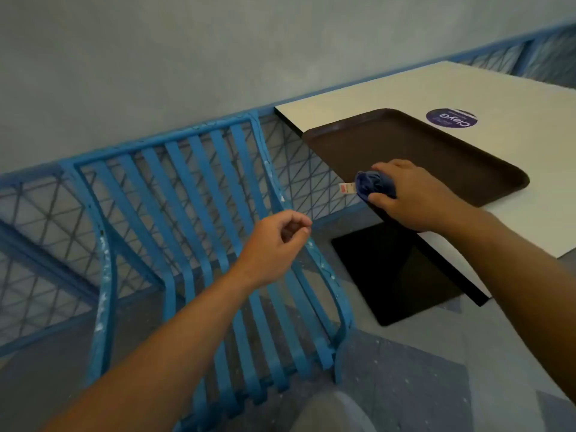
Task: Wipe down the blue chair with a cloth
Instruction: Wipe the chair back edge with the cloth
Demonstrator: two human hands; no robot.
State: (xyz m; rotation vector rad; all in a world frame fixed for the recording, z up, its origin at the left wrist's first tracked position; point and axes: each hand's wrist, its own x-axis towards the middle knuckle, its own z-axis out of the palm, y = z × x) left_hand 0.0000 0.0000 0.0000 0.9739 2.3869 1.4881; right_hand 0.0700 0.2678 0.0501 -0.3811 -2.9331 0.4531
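Your left hand point(274, 244) hung loosely curled, empty, over the chair point(199, 244); your right hand point(408, 194) gripped the cloth point(372, 183). Wiping each slat lengthwise would have served best.

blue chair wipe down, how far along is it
Barely started. Done: the right hand has a grip on the bunched blue cloth at the edge of the brown tray. In hand: the cloth is not yet at the blue chair; the left hand hovers over the slats, empty. Left: all wiping.

Count: one blue chair point(199, 244); one cloth point(372, 185); one brown tray point(420, 151); one white surface point(514, 98) with one purple sticker point(452, 119); two hands: left point(274, 244), right point(414, 198).
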